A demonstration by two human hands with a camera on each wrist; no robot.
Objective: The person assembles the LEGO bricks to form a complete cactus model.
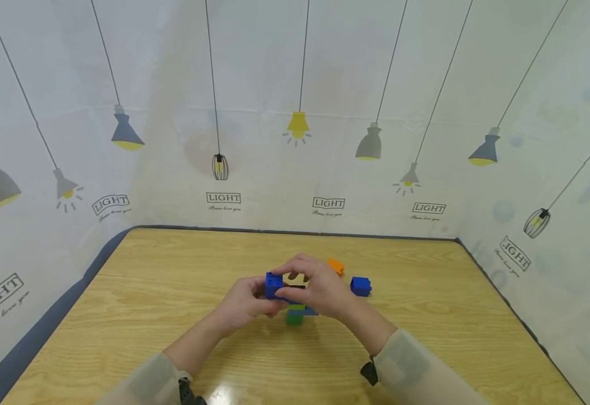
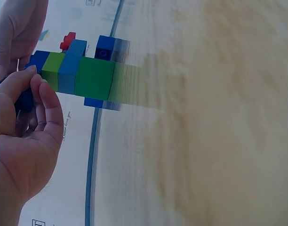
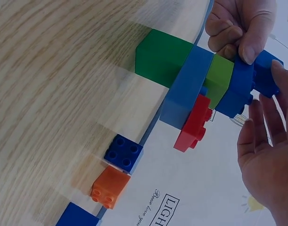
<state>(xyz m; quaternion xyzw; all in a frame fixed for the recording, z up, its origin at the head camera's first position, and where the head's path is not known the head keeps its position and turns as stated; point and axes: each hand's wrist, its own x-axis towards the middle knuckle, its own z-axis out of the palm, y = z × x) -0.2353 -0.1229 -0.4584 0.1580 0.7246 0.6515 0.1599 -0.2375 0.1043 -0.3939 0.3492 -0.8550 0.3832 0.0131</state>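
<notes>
A stack of toy building bricks stands on the table, with a green brick [image 3: 163, 56] at the bottom. Above it come a longer blue brick [image 3: 187, 89], a lime green brick [image 3: 219, 75] and a dark blue brick [image 3: 236, 87]. A red brick [image 3: 193, 123] sits on the longer blue one, off to one side. My right hand [image 1: 320, 287] pinches another blue brick [image 1: 274, 285] between thumb and fingers at the stack's top. My left hand [image 1: 244, 306], fingers curled, grips the upper stack; its thumb lies against the dark blue brick.
Beyond the stack, an orange brick [image 1: 336, 266] and a blue brick [image 1: 360, 286] lie loose on the wooden table [image 1: 173, 264]. The right wrist view shows another loose blue brick [image 3: 124, 153]. A white sheet printed with lamps [image 1: 274, 180] hangs behind the table's far edge.
</notes>
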